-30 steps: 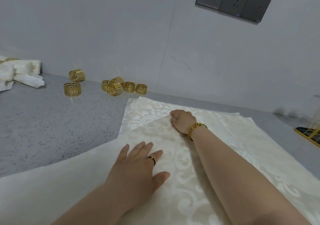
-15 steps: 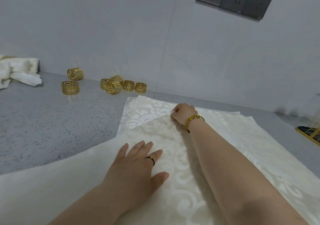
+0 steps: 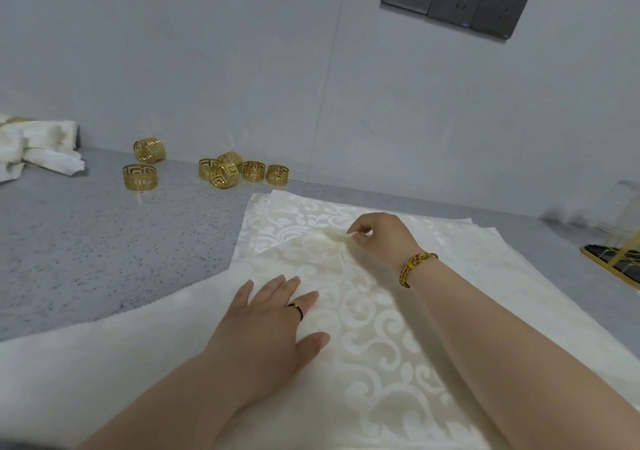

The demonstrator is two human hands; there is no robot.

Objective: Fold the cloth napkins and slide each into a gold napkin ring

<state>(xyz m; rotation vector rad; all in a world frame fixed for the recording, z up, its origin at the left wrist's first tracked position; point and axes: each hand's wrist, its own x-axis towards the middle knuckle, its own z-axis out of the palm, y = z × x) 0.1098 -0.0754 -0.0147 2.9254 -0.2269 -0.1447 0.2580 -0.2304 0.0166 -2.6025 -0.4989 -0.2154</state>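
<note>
Several cream napkins (image 3: 485,241) lie stacked, so you risk lifting two layers at once: your right hand (image 3: 381,238) pinches the far corner of the top napkin (image 3: 363,328) between thumb and fingertips, and the layer below (image 3: 263,214) shows just past it. Your left hand (image 3: 273,325) lies flat on the cloth, fingers straight and slightly spread; if it slips, the stack can slide on the grey counter (image 3: 86,259). Seven gold napkin rings (image 3: 224,175) sit by the wall, apart from the cloth, bare counter to their near side. Mind the gold-edged tray (image 3: 613,262) near the stack's right edge
</note>
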